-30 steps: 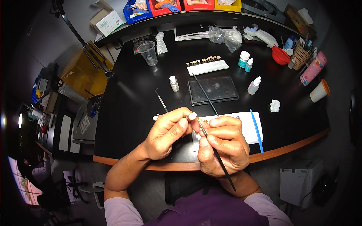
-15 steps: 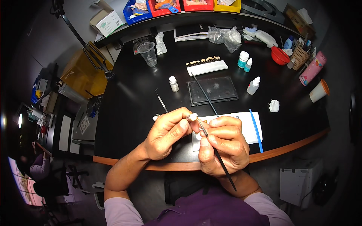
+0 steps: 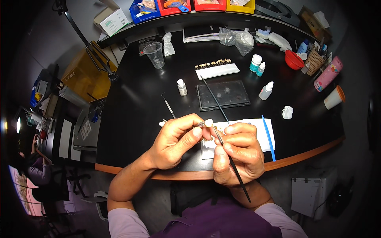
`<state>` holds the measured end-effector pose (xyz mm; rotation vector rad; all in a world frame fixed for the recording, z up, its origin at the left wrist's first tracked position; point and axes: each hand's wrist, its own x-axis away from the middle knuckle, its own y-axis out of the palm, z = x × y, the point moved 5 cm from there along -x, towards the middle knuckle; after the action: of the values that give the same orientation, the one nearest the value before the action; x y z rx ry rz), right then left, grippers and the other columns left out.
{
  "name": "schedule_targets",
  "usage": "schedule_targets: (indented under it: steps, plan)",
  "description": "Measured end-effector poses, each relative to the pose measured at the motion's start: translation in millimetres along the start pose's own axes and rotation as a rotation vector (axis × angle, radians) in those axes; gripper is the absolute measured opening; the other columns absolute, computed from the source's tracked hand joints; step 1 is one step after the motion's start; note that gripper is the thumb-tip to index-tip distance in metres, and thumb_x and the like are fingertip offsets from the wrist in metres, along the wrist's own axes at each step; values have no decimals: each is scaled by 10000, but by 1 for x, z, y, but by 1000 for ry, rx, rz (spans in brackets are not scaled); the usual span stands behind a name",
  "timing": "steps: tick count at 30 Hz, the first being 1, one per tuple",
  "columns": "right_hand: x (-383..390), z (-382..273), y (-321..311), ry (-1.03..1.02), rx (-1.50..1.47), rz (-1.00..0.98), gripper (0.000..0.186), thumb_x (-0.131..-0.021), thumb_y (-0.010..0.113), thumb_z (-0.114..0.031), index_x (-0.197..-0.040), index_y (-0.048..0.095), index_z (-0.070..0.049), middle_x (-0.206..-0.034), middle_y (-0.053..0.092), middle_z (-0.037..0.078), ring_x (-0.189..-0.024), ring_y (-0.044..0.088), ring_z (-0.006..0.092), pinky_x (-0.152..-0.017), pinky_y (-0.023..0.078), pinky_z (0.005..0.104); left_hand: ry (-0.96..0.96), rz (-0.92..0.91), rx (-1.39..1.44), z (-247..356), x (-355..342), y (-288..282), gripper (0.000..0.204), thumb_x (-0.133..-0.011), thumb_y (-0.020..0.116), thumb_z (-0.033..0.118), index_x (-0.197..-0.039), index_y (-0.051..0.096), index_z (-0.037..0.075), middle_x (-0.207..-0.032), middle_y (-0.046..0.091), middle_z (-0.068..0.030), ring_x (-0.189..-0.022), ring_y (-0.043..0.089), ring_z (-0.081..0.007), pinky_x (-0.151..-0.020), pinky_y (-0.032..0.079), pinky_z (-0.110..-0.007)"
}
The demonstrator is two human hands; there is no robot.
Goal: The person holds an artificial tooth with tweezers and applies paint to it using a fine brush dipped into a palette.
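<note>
My left hand (image 3: 174,141) is closed, thumb and forefinger pinching a small metal holder (image 3: 201,124) with a white tooth-shaped crown (image 3: 208,122) at its end. In my right hand (image 3: 244,154) is a thin dark-handled brush (image 3: 237,174), gripped like a pen. Its tip points up and left, right beside the crown; whether they touch is too small to tell. Both hands meet above the table's front edge. Under them lies a white sheet (image 3: 258,139), partly hidden by my right hand, with a blue stick (image 3: 268,135) on its right side.
Beyond my hands, a second brush (image 3: 214,97) rests across a dark slab (image 3: 234,101). A white holder with tooth samples (image 3: 217,71), small bottles (image 3: 182,87), a dropper bottle (image 3: 266,91), a metal probe (image 3: 168,106), crumpled tissue (image 3: 287,112) and a plastic cup (image 3: 155,57) stand or lie around.
The crown and brush tip have shifted slightly right in the picture, along with my right hand. The view has shifted a little; both grips look the same.
</note>
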<state>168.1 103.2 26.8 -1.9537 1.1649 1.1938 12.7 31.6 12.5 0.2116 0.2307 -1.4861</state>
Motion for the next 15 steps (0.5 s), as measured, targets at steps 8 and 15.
schedule_targets:
  steps: [8, 15]
  plan:
    - [1, -1, -1, -3, -11, 2, 230, -831, 751, 26, -1012, 627, -38, -936, 668, 102, -960, 679, 286, -790, 601, 382, 39, 12, -10, -3, -1, 1, 262, -1103, 512, 203, -1168, 588, -39, -1029, 676, -83, -795, 553, -43, -680, 432, -204]
    - [0, -2, -1, 0, -7, -5, 231, -827, 749, 33, -1009, 624, -36, -929, 671, 107, -957, 683, 289, -794, 600, 382, 22, 21, -13, 1, -1, 1, 261, -1102, 514, 202, -1154, 596, -40, -1017, 664, -71, -816, 558, -47, -707, 444, -209]
